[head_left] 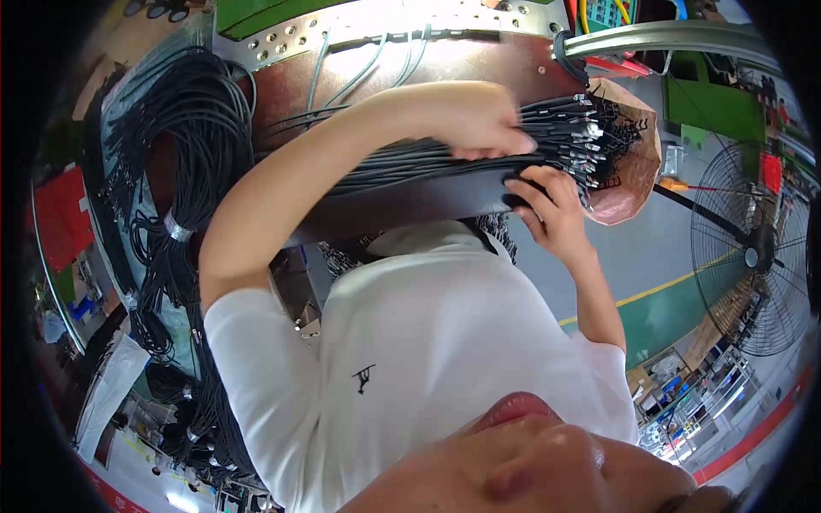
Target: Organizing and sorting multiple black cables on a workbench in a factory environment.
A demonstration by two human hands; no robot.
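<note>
Black cables (402, 162) lie side by side in a thick row on a dark brown work surface (376, 209), with connector ends (586, 141) gathered at the right. My left hand (486, 126) reaches across from the left, over the row; its fingers are curled and partly blurred, and anything in them is hidden. By the surface's near right edge rests my right hand (554, 205), fingers bent but apart, close to the connector ends. Nothing shows in its grasp. A few loose grey cables (363, 68) run back toward a lit metal strip (291, 41) with round holes.
Big coiled bundles of black cable (192, 120) hang at the left, one tied with a clear wrap (177, 226). Brown paper (637, 162) lies around the connector ends. A black fan (753, 256) stands to the right. A curved metal rail (667, 36) crosses the far right.
</note>
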